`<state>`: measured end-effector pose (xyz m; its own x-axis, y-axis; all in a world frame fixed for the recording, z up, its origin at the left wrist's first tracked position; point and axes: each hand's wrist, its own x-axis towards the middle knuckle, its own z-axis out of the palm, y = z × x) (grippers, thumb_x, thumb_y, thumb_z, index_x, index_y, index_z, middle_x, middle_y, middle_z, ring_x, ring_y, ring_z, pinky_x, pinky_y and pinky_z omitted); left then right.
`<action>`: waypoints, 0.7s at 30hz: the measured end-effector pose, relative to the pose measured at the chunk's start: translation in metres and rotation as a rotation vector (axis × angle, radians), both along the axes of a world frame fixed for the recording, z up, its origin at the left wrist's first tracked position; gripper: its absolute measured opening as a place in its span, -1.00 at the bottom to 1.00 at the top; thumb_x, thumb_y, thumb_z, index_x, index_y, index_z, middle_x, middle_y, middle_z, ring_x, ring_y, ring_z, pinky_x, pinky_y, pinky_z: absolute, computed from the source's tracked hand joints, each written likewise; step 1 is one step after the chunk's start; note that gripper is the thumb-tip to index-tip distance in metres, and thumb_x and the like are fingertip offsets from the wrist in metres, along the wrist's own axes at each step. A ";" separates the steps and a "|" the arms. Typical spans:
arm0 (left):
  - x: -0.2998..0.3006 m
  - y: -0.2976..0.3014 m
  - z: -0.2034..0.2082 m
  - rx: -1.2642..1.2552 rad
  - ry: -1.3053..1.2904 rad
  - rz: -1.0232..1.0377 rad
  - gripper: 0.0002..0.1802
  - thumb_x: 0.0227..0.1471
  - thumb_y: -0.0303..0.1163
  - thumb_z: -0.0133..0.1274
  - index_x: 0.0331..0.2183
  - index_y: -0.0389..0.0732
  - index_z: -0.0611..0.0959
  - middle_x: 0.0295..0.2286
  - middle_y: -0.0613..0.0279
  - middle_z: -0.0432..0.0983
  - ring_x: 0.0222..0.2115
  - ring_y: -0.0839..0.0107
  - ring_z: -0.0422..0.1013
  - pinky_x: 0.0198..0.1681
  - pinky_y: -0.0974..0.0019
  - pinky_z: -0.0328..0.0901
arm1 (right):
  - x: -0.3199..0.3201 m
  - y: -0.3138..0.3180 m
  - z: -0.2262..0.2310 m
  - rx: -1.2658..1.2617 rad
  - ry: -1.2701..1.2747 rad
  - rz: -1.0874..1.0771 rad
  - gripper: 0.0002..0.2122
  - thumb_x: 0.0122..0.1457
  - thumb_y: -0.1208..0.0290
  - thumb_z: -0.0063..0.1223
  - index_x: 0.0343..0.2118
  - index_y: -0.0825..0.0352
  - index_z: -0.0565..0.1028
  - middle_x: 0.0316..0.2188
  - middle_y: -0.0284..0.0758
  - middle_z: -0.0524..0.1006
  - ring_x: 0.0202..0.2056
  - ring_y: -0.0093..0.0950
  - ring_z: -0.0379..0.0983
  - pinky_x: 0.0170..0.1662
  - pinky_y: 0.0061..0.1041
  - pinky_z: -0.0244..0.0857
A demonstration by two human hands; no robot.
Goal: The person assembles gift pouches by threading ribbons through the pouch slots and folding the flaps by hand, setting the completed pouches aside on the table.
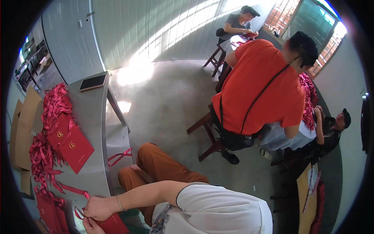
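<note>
At the lower left, over the edge of the metal table, my right hand is closed with its fingers pinching a dark red ribbon. The ribbon runs back toward the heap on the table. Just below it, my left hand, partly cut off by the frame's lower edge, is closed at the top of a red paper gift bag. Its fingertips nearly meet those of the right hand. Which finger grips what is partly hidden there.
Red gift bags and piled ribbons lie on the grey table, with a phone at its far end. An open cardboard box stands left. Several people, one in an orange shirt, sit at another table on the right.
</note>
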<state>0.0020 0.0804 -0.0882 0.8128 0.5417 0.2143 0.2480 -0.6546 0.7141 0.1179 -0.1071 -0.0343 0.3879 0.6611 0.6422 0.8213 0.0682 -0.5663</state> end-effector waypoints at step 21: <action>0.016 -0.113 0.089 0.067 -0.046 0.106 -0.70 0.10 -0.39 0.00 -0.18 -0.40 0.59 -0.29 -0.06 0.59 -0.29 0.13 0.50 -0.16 0.22 0.37 | 0.008 0.002 -0.008 -0.019 0.095 0.056 -0.84 -0.15 0.36 0.01 -0.62 0.36 0.49 -0.63 -0.11 0.52 -0.51 -0.08 0.50 -0.40 -0.14 0.33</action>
<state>0.0184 -0.0331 0.0012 0.7405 0.6072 0.2880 0.2864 -0.6729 0.6821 0.1254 -0.1047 -0.0422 0.4081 0.6951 0.5918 0.7593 0.1015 -0.6428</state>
